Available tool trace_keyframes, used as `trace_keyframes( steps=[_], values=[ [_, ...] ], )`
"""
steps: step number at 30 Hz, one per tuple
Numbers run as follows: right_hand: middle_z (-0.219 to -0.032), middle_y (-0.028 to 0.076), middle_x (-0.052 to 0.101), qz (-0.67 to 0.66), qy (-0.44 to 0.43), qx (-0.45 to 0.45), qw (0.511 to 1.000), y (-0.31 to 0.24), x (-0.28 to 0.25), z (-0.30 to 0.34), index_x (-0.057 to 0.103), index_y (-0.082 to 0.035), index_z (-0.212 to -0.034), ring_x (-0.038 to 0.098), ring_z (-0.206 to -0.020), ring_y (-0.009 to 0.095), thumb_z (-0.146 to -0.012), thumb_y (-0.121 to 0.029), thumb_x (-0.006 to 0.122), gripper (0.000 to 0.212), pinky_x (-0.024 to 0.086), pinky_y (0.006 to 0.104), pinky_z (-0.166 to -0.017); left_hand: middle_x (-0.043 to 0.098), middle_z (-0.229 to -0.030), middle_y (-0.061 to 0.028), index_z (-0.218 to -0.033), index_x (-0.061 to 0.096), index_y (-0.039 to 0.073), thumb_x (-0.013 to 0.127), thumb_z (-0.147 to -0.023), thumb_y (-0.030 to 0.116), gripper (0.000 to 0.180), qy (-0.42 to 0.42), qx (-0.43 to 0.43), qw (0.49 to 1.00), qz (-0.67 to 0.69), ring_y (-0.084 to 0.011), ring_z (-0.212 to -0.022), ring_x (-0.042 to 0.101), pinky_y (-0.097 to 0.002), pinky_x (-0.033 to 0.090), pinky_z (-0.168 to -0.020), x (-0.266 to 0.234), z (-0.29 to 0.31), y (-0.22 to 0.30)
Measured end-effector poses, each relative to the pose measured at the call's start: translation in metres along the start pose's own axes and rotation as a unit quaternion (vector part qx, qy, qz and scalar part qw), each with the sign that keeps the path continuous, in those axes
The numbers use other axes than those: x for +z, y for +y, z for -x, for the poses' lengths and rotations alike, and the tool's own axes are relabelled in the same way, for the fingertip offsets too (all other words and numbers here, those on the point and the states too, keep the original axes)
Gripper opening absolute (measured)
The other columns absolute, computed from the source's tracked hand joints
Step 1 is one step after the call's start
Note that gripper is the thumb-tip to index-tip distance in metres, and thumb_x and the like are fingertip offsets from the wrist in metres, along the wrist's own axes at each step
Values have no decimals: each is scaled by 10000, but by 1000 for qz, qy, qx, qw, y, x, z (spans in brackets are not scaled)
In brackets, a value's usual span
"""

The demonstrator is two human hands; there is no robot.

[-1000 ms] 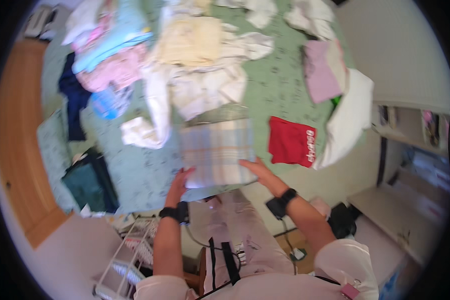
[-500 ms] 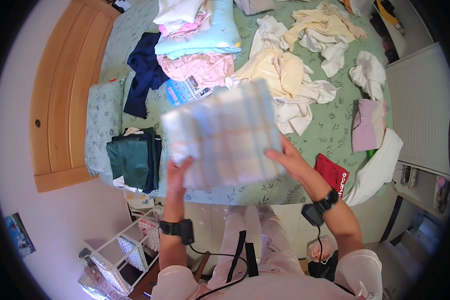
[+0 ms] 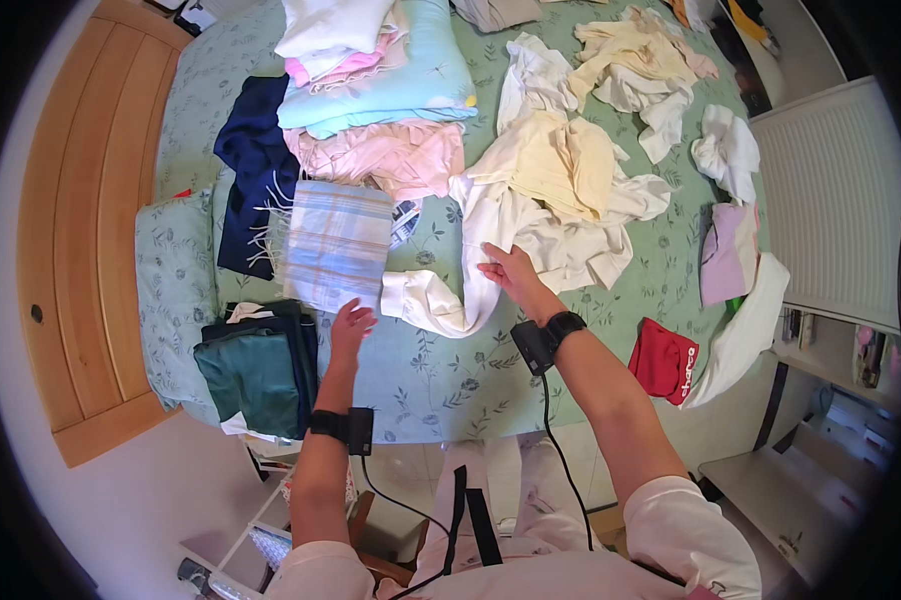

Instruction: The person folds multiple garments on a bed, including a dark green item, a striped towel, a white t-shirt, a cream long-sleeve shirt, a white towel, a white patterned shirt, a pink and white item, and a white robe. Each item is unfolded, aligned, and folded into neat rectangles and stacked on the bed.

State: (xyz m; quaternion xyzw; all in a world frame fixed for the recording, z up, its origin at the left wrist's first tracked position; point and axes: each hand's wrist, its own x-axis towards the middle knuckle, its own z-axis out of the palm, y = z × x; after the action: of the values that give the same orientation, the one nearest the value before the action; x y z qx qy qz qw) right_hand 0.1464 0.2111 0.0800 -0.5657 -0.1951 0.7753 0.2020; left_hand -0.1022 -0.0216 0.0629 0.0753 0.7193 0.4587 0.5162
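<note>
A folded plaid scarf [image 3: 338,245] in pale blue, white and tan lies on the bed, its fringe spread at the left side. Just below its lower edge is my left hand [image 3: 352,325], empty, with loosely bent fingers apart. My right hand [image 3: 513,275] is over the long sleeve of a white garment [image 3: 478,285]; thumb and finger are spread at the cloth, and no firm grip shows. That sleeve curves toward the scarf. A cream garment [image 3: 562,170] lies crumpled over white cloth beyond my right hand.
A folded dark green garment [image 3: 250,370] tops a stack at the left. Navy cloth [image 3: 245,160], a pink garment [image 3: 385,155] and a light blue quilt [image 3: 410,75] lie farther back. Red cloth [image 3: 662,360] and a white garment [image 3: 740,335] are near the right edge.
The plaid scarf has left both hands and now lies on the bed at the left. My right hand has moved left to the white sleeve; my left hand is empty.
</note>
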Motion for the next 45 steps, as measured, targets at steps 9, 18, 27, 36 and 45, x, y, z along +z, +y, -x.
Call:
trace_keyframes(
  steps=[9,18,27,36,45],
  values=[
    [-614,118,548,593,-243,-268,719,22,-53,206,579,-36,-758,544,-569,301,-784,-283,656,260,432,376,-533,566,-1148,-81,-1286,417,17,604,-863,228,509,-331,-214,892,223,-192,-1027,568,-313,443,-878,152,32,43],
    [-754,166,586,647,-187,-140,726,116,-164,295,584,-26,-872,573,-617,324,-751,-273,681,291,465,387,-586,634,-1005,-67,-1080,592,-12,642,-812,95,293,-225,-90,970,13,-137,-840,597,-283,478,-739,156,128,-14],
    [-1053,72,589,302,-152,-146,930,41,-141,298,515,-57,-1169,570,-921,135,-776,-200,706,459,481,301,-771,618,-1002,-76,-1154,555,-1,602,-835,58,328,-303,222,918,-130,-145,-871,587,-253,460,-774,176,228,29],
    [-958,-12,609,226,-136,-212,941,5,-189,356,557,-7,-1109,556,-857,63,-859,-90,560,264,458,223,-765,527,-1220,-108,-1344,398,77,527,-841,-30,530,-522,97,847,25,-153,-1084,520,-291,432,-910,244,280,65],
    [-824,-23,585,360,-136,-312,869,-97,-213,506,592,7,-1023,503,-747,40,-839,-42,436,246,431,214,-656,372,-1342,-189,-1235,495,103,730,-676,98,606,-169,559,753,-304,-350,-1107,498,-376,425,-918,320,293,96]
  ],
)
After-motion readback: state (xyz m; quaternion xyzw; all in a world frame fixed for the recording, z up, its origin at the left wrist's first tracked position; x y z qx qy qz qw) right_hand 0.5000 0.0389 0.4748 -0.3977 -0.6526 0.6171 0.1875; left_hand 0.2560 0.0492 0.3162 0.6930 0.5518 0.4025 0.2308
